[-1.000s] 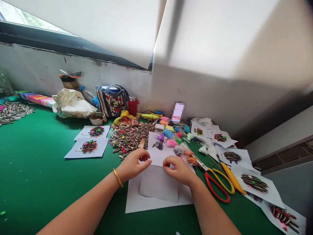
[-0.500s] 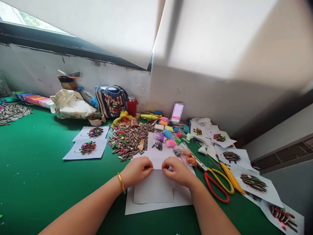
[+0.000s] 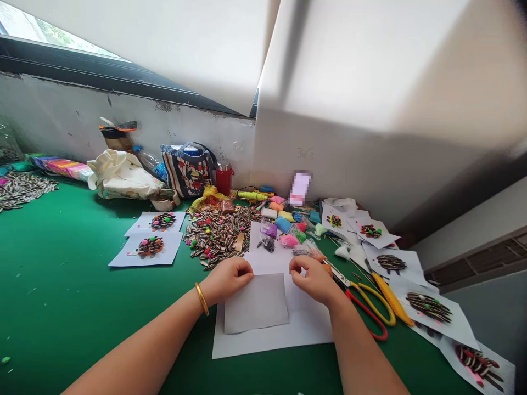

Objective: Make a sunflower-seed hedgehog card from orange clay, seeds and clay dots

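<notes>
My left hand (image 3: 233,277) pinches the top left corner of a small white sheet (image 3: 257,304), its thumb and fingers closed on the edge. To the right of that sheet, my right hand (image 3: 310,277) hovers with fingers curled together, apart from the small sheet; whether anything tiny is between its fingertips is hidden. Beneath both lies a larger white paper (image 3: 310,323) on the green table. Beyond my hands is a pile of striped seeds (image 3: 222,233) with coloured balls, beside small bags of coloured clay (image 3: 284,225).
Red and yellow scissors (image 3: 370,307) and a yellow cutter (image 3: 393,299) lie right of my right hand. Seed-decorated cards (image 3: 438,340) line the right side; two more (image 3: 144,260) are at left. Bags (image 3: 123,175) and a red bottle (image 3: 223,180) stand along the wall.
My right hand has let go of the small sheet's top edge and moved right. My left hand has shifted slightly left and up, with the sheet tilting a little.
</notes>
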A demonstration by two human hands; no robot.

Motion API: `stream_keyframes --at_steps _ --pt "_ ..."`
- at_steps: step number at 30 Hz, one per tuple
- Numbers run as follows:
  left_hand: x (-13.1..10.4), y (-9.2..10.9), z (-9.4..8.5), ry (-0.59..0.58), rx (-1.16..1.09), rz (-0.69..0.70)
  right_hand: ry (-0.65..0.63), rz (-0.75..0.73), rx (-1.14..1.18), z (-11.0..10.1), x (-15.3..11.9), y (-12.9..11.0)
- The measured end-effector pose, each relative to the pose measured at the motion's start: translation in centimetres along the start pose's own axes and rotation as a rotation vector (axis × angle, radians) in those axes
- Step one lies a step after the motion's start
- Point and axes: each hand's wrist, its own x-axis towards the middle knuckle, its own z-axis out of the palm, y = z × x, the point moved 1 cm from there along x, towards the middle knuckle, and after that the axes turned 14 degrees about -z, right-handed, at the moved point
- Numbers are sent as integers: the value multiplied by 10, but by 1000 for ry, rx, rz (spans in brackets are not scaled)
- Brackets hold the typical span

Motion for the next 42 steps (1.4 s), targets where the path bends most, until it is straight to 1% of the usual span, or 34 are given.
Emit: stream_keyframes --at_steps 2,4,7,10,13,16,20,25,28,31,33,34,36,37,39,42 --pt "0 0 1 -10 -8 3 42 -33 25 4 0 0" --pt "-1 1 4 -27 -12 25 34 -118 65 13 1 -5" --pt "-3 4 10 -46 -5 62 -86 -243 43 29 3 -17" --pt "-6 5 14 -46 9 86 -177 -289 -34 41 6 -23" --pt "-5 5 13 -39 14 103 -173 -279 -68 42 7 -22" --pt "-3 2 9 -32 18 105 -144 -255 -71 36 6 -17" --pt "2 -3 0 -8 -5 92 -121 -205 -37 26 6 -12" --pt "5 -4 -11 53 -86 41 -65 -130 14 18 6 -7" --pt "6 -6 -14 101 -171 -7 -16 -91 12 17 5 -3" --pt "7 -8 -12 135 -377 -66 91 -40 65 17 5 -1" --pt "7 -8 -7 114 -525 -71 163 -17 122 18 6 0" --pt "6 -8 -4 83 -583 -64 183 -14 146 20 6 -1" --pt "3 -5 4 -18 -641 -49 180 -26 174 25 6 -3" --pt "2 -3 7 -48 -638 -43 166 -38 181 28 7 -4" --pt "0 1 11 -38 -540 -36 136 -63 181 33 7 -7" --pt "0 3 10 94 -368 -37 99 -64 152 35 7 -7"
